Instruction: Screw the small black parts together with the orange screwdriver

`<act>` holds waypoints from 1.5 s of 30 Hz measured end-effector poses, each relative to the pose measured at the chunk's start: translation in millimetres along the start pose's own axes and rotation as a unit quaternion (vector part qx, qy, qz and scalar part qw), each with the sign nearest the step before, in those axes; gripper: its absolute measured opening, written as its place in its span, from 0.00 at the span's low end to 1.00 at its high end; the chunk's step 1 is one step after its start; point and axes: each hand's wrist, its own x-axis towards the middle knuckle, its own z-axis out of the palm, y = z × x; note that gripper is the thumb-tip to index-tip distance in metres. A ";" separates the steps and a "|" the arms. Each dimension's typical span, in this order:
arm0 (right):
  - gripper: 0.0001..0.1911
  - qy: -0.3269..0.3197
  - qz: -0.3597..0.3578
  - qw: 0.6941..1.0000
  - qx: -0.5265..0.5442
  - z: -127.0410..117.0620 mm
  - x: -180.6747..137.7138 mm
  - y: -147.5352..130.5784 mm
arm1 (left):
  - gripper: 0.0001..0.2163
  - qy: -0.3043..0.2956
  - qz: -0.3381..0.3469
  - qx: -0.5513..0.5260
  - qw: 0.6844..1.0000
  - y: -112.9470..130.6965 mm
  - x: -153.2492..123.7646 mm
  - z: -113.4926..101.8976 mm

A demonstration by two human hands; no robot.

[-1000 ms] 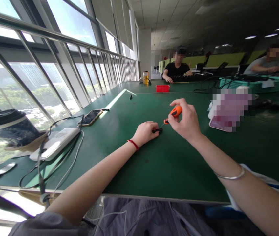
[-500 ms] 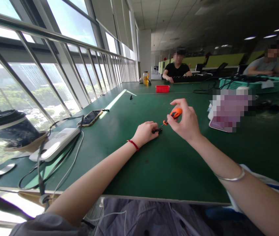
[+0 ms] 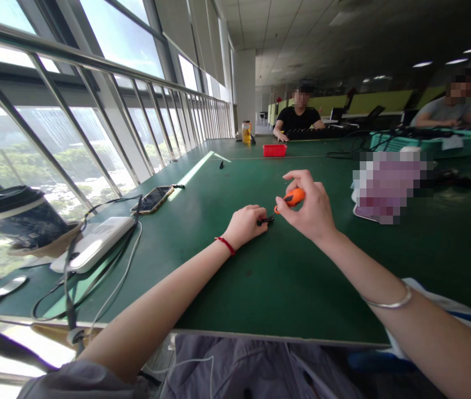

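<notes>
The right hand [image 3: 308, 208] pinches an orange-handled screwdriver [image 3: 289, 198], its tip angled down to a small black part [image 3: 265, 220]; the left hand [image 3: 246, 223], fingers curled, pins that part against the green table [image 3: 293, 277]; a smartphone [image 3: 153, 198] lies well apart, near the window.

A thin red cord bracelet [image 3: 225, 244] sat just behind the left hand [image 3: 246, 224], and a slim silver metal bangle [image 3: 387, 302] ringed the forearm behind the right hand [image 3: 310, 208]. Both forearms were bare. A grey fabric sleeve [image 3: 73, 382] covered the left upper arm, and grey-lilac cloth [image 3: 239, 366] covered the lap.
</notes>
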 end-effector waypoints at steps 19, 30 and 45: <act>0.08 -0.035 0.036 0.999 0.009 1.6 -2.3 -1.3 | 0.05 -0.004 -0.006 -0.001 1.000 0.5 0.6 -1.2; 0.09 -0.029 0.046 0.999 0.002 3.6 -3.6 -0.9 | 0.05 -0.002 -0.007 0.001 1.000 -0.8 1.0 0.3; 0.09 -0.021 0.052 0.998 0.004 3.3 -3.4 -2.8 | 0.04 0.008 0.001 0.006 1.000 -2.3 1.2 1.6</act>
